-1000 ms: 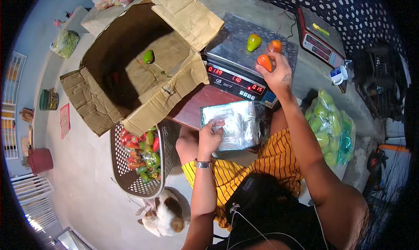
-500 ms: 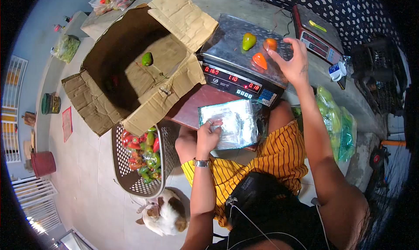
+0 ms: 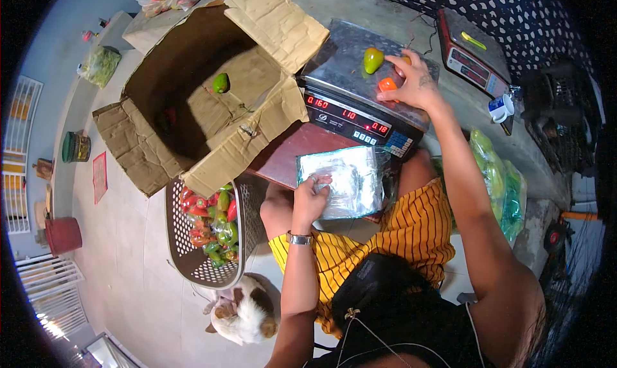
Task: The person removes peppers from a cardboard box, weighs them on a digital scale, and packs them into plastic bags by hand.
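Observation:
On the metal plate of a digital scale [image 3: 340,50], my right hand [image 3: 418,85] curls its thumb and fingers around two orange peppers. One orange pepper [image 3: 387,85] shows by the thumb; the other [image 3: 403,64] is mostly behind the fingers. Just left of the fingertips lies a yellow-green pepper [image 3: 373,60]. Red digits on the scale display [image 3: 347,114] read 0.160, 1.10 and 0.18. My left hand [image 3: 311,200] grips the left side of a flat pack of clear plastic bags [image 3: 350,182] above my lap, its fingers bent over it.
An open cardboard box [image 3: 144,92] left of the scale holds a green pepper [image 3: 221,83]. Below it, a plastic basket [image 3: 205,279] contains bagged peppers, with a cat [image 3: 244,313] lying beside it. A second scale [image 3: 472,66] and a mug [image 3: 499,108] are at right.
My right hand has moved left and closed around the two orange peppers, which now sit closer together. My left hand stays on the pack of bags. The display digits are the same.

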`<state>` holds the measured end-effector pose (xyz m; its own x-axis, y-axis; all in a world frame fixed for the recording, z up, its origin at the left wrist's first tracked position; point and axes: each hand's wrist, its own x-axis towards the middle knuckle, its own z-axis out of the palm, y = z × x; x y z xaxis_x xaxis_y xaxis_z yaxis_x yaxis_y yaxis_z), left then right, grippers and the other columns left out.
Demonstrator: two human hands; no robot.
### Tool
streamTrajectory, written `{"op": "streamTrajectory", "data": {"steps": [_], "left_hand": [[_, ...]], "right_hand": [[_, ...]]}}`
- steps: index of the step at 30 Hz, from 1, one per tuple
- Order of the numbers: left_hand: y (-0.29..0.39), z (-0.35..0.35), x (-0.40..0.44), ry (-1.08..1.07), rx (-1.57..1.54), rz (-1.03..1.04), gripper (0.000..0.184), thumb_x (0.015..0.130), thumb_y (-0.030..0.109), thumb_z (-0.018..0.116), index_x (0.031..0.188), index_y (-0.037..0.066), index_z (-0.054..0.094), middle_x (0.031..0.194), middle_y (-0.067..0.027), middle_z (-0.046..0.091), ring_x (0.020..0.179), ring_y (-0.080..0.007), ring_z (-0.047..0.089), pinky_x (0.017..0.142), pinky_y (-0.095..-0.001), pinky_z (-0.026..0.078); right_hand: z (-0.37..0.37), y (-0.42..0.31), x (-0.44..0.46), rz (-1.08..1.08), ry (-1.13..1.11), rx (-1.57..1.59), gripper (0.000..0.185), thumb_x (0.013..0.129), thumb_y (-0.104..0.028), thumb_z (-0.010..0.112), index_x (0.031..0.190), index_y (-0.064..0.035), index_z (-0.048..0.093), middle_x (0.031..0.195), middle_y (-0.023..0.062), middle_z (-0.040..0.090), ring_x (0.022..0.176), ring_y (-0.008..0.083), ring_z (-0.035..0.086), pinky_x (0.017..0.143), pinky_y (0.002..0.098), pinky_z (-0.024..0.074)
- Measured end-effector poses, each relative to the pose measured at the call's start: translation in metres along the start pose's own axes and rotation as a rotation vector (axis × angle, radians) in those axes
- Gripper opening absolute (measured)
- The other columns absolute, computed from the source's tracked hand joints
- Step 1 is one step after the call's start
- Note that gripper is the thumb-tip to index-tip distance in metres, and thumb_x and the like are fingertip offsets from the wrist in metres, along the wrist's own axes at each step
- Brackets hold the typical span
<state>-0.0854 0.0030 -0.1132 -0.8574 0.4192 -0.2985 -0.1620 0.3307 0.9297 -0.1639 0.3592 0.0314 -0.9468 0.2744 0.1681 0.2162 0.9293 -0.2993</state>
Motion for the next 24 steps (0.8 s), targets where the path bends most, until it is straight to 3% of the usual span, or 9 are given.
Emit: {"op": "streamTrajectory", "data": {"steps": [4, 7, 9, 12, 14, 16, 19, 22, 24], "left_hand": [[0.004, -0.001, 0.0, 0.026, 0.008, 0.06, 0.024, 0.088, 0.002, 0.066, 0.111, -0.001, 0.071, 0.106, -0.0078, 0.077, 0.099, -0.0147, 0.069, 0.088, -0.0305, 0.053], [0.028, -0.003, -0.005, 0.117, 0.029, -0.082, 0.029, 0.085, 0.007, 0.069, 0.113, -0.001, 0.071, 0.105, -0.0141, 0.077, 0.091, -0.0211, 0.072, 0.083, -0.0339, 0.054], [0.031, -0.003, -0.006, 0.323, 0.246, 0.05, 0.031, 0.083, 0.009, 0.071, 0.113, -0.001, 0.071, 0.1, -0.0192, 0.075, 0.089, -0.0295, 0.072, 0.081, -0.0375, 0.055], [0.054, -0.012, -0.008, 0.416, 0.413, 0.0, 0.039, 0.079, 0.013, 0.075, 0.114, -0.003, 0.068, 0.1, -0.0265, 0.07, 0.095, -0.0435, 0.068, 0.083, -0.0444, 0.054], [0.073, -0.012, -0.007, 0.455, 0.518, 0.086, 0.044, 0.079, 0.013, 0.076, 0.118, -0.004, 0.066, 0.103, -0.0263, 0.069, 0.099, -0.044, 0.067, 0.084, -0.0455, 0.053], [0.093, -0.007, -0.006, 0.35, 0.423, 0.181, 0.04, 0.077, 0.01, 0.075, 0.114, -0.003, 0.064, 0.112, -0.0262, 0.066, 0.102, -0.0452, 0.065, 0.086, -0.0479, 0.053], [0.121, -0.008, -0.023, 0.201, 0.335, 0.244, 0.044, 0.076, 0.007, 0.074, 0.117, -0.002, 0.061, 0.119, -0.0256, 0.065, 0.105, -0.0453, 0.065, 0.089, -0.048, 0.053], [0.128, -0.008, -0.033, 0.164, 0.419, 0.288, 0.054, 0.076, 0.005, 0.073, 0.128, -0.002, 0.06, 0.128, -0.025, 0.063, 0.108, -0.0435, 0.066, 0.091, -0.0472, 0.055], [0.121, 0.0, -0.035, 0.194, 0.504, 0.288, 0.056, 0.076, 0.003, 0.071, 0.131, -0.002, 0.058, 0.131, -0.0248, 0.063, 0.107, -0.043, 0.067, 0.09, -0.0474, 0.055]], "right_hand": [[0.0, 0.009, 0.011, 0.016, -0.086, -0.12, 0.061, 0.061, -0.039, 0.093, 0.116, -0.0199, 0.073, 0.142, 0.0163, 0.052, 0.124, 0.0429, 0.056, 0.104, 0.0499, 0.0479], [-0.002, 0.021, 0.016, -0.021, -0.045, -0.041, 0.048, 0.063, -0.033, 0.091, 0.105, -0.0146, 0.074, 0.13, 0.0171, 0.059, 0.109, 0.0372, 0.065, 0.097, 0.043, 0.0528], [-0.003, 0.021, 0.007, -0.028, 0.026, 0.0, 0.044, 0.067, -0.031, 0.09, 0.103, -0.0101, 0.075, 0.125, 0.0159, 0.064, 0.108, 0.033, 0.067, 0.095, 0.0396, 0.0543], [-0.034, -0.043, -0.042, 0.305, -0.28, 0.993, 0.043, 0.075, -0.027, 0.086, 0.108, -0.0035, 0.073, 0.12, 0.013, 0.067, 0.107, 0.0253, 0.068, 0.093, 0.0355, 0.0549], [-0.022, -0.078, -0.095, 0.188, -0.555, 1.832, 0.044, 0.081, -0.022, 0.082, 0.115, 0.0023, 0.069, 0.113, 0.0104, 0.069, 0.103, 0.0187, 0.068, 0.091, 0.0317, 0.055], [-0.002, -0.103, -0.127, 0.216, -0.753, 1.782, 0.046, 0.082, -0.02, 0.08, 0.119, 0.0043, 0.067, 0.109, 0.0106, 0.071, 0.098, 0.0195, 0.069, 0.09, 0.0322, 0.0551], [0.018, -0.114, -0.139, 0.198, -0.748, 1.543, 0.047, 0.081, -0.02, 0.081, 0.119, 0.0028, 0.067, 0.105, 0.0123, 0.072, 0.097, 0.0221, 0.07, 0.089, 0.0332, 0.0553], [0.02, -0.112, -0.141, -0.277, -0.478, 0.856, 0.05, 0.078, -0.02, 0.083, 0.121, -0.0004, 0.067, 0.104, 0.0144, 0.072, 0.098, 0.0255, 0.071, 0.09, 0.0338, 0.055], [0.012, -0.122, -0.153, -0.284, -0.273, 0.581, 0.038, 0.077, -0.017, 0.082, 0.111, -0.003, 0.071, 0.106, 0.0171, 0.071, 0.098, 0.0307, 0.071, 0.087, 0.0355, 0.0557]]}}
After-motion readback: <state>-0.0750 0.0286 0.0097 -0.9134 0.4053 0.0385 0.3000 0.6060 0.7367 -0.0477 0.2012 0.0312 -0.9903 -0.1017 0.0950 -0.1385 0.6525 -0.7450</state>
